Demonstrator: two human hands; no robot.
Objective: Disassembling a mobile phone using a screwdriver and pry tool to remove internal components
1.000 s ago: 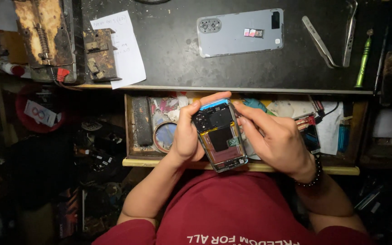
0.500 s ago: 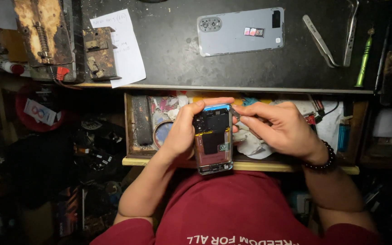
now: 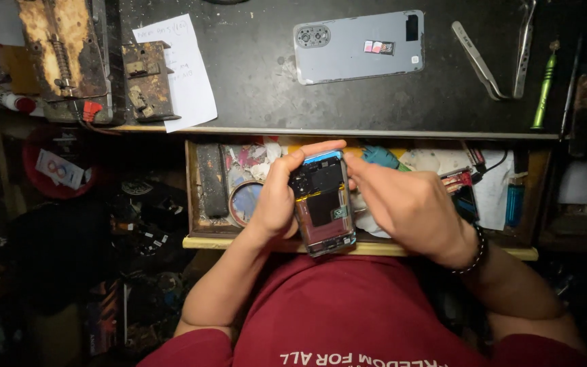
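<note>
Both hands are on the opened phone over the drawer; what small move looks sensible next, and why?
Probably the right hand should work its fingertips along the opened phone's upper right edge. The left hand already grips the phone from the side, its back cover lies removed on the desk, and the right fingertips sit at the top corner.

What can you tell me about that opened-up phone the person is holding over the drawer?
The opened phone with a blue frame has its back cover off, showing dark inner plates, a camera cluster near the top left and reddish areas toward the lower end. It is held roughly upright, its exposed back facing the camera, above the open wooden drawer. The left hand grips its left edge, fingers curling over the top; the right hand touches its upper right edge.
</note>
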